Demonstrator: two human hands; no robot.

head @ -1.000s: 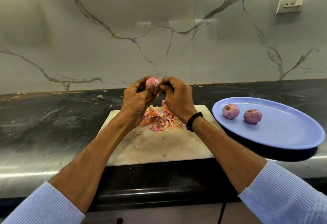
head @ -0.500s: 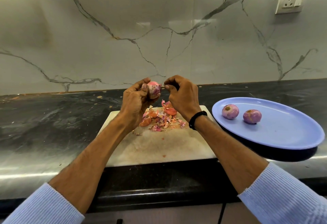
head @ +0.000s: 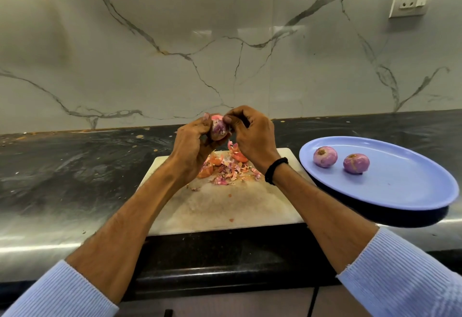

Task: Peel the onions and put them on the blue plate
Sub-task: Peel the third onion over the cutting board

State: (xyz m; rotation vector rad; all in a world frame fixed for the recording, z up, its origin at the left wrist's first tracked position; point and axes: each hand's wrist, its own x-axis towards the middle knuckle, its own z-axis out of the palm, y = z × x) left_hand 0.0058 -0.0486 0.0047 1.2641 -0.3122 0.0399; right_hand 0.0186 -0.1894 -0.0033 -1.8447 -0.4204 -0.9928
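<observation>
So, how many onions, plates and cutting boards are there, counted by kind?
Peeled onions: 2
Held onion, in the left hand: 1
Blue plate: 1
Cutting board: 1
Total: 5

Soft even light, counter-edge glare, wide-angle bowing.

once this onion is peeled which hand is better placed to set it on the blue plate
Probably the right hand: the round blue plate lies on its side. The left hand grips the small part-peeled red onion and would have to cross over.
</observation>
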